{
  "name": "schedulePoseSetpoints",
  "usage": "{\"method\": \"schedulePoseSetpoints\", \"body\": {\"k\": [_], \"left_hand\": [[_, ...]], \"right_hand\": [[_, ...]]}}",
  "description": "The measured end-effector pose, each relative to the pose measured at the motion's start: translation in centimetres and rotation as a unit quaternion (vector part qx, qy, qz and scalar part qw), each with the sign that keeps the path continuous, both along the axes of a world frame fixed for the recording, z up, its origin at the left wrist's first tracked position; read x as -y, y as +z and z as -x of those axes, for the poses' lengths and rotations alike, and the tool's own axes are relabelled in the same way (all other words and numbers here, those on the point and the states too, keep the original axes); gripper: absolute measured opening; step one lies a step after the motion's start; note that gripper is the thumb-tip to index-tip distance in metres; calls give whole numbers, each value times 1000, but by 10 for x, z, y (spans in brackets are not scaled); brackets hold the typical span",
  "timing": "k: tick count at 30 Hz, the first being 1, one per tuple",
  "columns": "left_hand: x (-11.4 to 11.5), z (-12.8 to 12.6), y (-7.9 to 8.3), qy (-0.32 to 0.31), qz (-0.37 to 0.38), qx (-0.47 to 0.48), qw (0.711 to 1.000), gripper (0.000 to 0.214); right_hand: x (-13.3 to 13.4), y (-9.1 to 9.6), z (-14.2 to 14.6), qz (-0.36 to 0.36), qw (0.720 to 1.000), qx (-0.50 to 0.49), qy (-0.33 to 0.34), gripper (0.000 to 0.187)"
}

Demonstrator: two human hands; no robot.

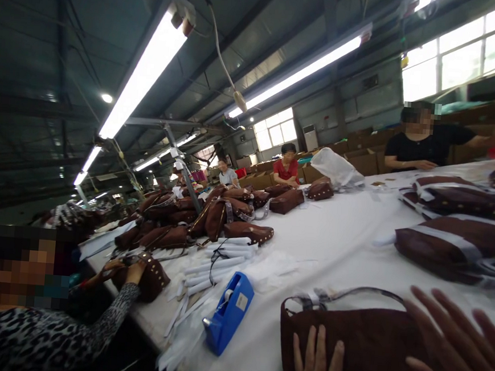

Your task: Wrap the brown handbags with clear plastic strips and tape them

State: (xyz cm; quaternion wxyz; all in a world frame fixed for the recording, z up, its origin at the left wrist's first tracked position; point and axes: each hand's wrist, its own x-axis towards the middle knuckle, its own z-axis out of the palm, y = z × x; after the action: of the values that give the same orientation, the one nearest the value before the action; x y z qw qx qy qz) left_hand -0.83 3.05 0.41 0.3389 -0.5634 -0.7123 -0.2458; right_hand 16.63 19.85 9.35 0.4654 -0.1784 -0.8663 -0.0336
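Observation:
A dark brown handbag (pixel 372 344) lies flat on the white-covered table, close in front of me. Its strap (pixel 367 292), partly wrapped in clear plastic, loops along the far edge. My left hand (pixel 317 365) rests on the bag's left part, fingers spread and laid flat. Over the bag's right side is my right hand (pixel 462 345), fingers stretched apart and a little blurred; whether it touches the bag I cannot tell. Neither hand grips anything. To the left of the bag stands a blue tape dispenser (pixel 229 315).
Rolled white paper sticks (pixel 219 263) lie beyond the dispenser. A pile of brown bags (pixel 211 211) covers the table's far left. More wrapped bags (pixel 453 241) lie at right. A co-worker in a leopard-print sleeve (pixel 112 318) handles a bag (pixel 150 278); other people sit farther back.

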Motion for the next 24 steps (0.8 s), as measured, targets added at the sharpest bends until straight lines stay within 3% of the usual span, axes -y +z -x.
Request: {"method": "schedulePoseSetpoints", "body": {"k": [2,6,8,10,13,18,20,22,24], "left_hand": [[5,-3,9,-19,45,44,998,77],[16,-5,31,-67,127,134,981,71],[21,0,32,-79,134,149,977,72],[27,5,27,-46,119,174,976,74],[35,8,19,-13,99,194,976,74],[37,6,15,-13,100,205,974,74],[36,7,16,-12,101,211,972,74],[36,8,16,-15,95,217,971,76],[36,9,15,-25,94,218,971,77]], "right_hand": [[-5,-10,-5,18,999,9,-37,73],[-3,-45,-17,72,986,132,-74,70],[-1,-55,-20,92,978,166,-82,69],[0,-58,-21,106,973,182,-91,67],[2,-45,-19,108,971,192,-97,66],[23,21,-6,65,980,162,-93,71],[33,37,2,44,984,140,-101,74],[39,28,9,29,983,151,-103,74],[37,0,11,30,975,193,-101,73]]}}
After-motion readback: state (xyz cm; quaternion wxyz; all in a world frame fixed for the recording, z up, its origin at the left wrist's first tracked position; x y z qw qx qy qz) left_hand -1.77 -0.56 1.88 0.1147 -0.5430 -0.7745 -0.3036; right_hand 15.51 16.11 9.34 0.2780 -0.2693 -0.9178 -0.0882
